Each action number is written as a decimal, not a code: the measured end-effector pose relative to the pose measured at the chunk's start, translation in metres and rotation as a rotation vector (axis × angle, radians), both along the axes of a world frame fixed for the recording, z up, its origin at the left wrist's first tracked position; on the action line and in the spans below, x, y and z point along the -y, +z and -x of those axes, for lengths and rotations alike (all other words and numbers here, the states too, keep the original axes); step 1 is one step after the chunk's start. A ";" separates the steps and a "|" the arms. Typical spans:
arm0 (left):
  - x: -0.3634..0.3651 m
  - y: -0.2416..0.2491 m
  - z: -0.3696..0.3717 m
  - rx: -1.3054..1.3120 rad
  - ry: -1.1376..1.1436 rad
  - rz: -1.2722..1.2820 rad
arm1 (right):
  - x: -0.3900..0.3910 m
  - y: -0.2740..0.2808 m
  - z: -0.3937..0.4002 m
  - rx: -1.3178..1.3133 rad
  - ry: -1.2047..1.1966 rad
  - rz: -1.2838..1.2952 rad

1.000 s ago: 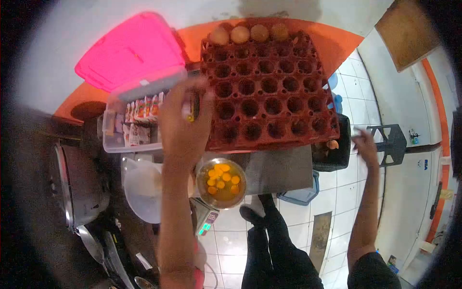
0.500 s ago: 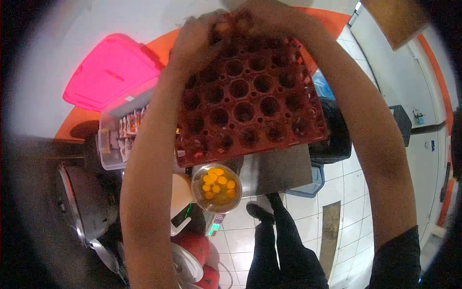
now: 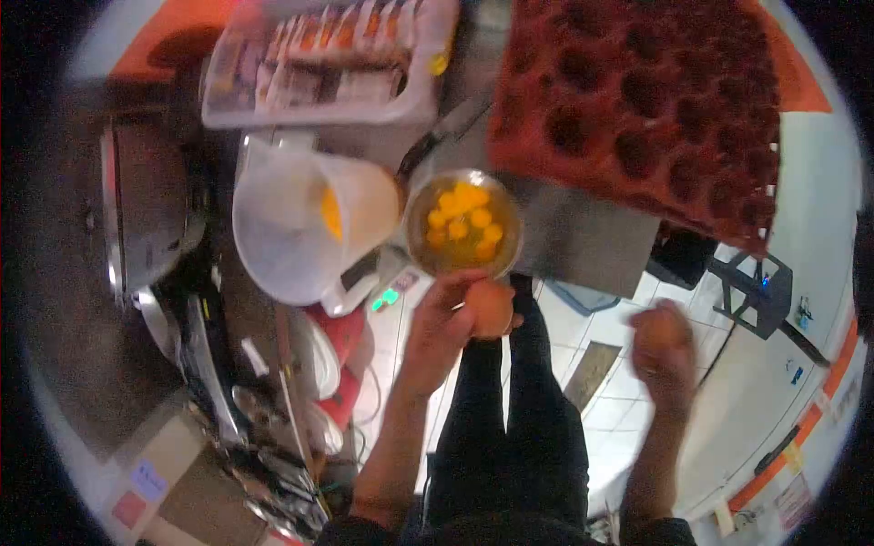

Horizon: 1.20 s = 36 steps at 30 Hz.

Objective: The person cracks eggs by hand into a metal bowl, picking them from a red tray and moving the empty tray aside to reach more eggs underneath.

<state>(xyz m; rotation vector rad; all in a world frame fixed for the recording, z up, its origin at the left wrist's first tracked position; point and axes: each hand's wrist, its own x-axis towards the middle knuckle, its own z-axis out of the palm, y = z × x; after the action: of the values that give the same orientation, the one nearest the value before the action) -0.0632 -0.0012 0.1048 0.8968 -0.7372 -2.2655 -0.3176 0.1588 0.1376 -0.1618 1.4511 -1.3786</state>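
Note:
My left hand (image 3: 435, 329) is closed around a brown egg (image 3: 490, 308), just below the near rim of a metal bowl (image 3: 520, 229). Several yolks (image 3: 462, 221) lie in clear egg white inside that bowl. Off to the right, over the floor, my right hand (image 3: 666, 366) is curled around what looks like a second egg (image 3: 663, 328), blurred by motion. A red egg tray (image 3: 628, 105) with empty-looking cups stretches across the upper right, apart from both hands. Left of the bowl is a translucent plastic jug (image 3: 273, 223) with something orange inside.
A clear plastic bin (image 3: 319, 114) of packets stands at the back left. A scale with a green display (image 3: 386, 298) sits near the jug. A black-handled utensil (image 3: 437, 136) lies behind the bowl. Pans and lids (image 3: 150, 209) crowd the left side; a grey counter (image 3: 583, 241) extends right.
Both hands have left the far end of the egg tray and come down toward me, the left one with an egg to the bowl. The view has tilted lower, showing the jug fully.

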 end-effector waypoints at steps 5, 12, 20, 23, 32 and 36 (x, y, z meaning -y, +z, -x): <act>-0.021 -0.070 0.004 0.071 0.124 -0.249 | 0.069 -0.076 -0.111 -0.157 0.114 -0.013; 0.019 -0.061 0.020 -0.140 0.274 -0.281 | 0.133 -0.081 -0.126 -0.851 0.180 0.448; 0.031 -0.060 0.002 -0.091 0.235 -0.310 | 0.140 -0.087 -0.138 -0.907 0.300 0.266; 0.035 -0.064 -0.004 -0.112 0.226 -0.304 | 0.137 -0.083 -0.140 -0.742 0.126 0.286; 0.033 -0.081 -0.019 -0.095 0.174 -0.264 | 0.134 -0.089 -0.147 -0.612 0.071 0.190; 0.035 -0.077 -0.015 -0.154 0.179 -0.277 | 0.132 -0.100 -0.142 -0.834 0.350 0.105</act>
<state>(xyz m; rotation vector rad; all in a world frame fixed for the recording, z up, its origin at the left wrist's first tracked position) -0.0486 -0.0363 0.0281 0.8625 -0.2675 -2.2763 -0.1761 0.0266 0.0377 -1.1100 1.8895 -1.1324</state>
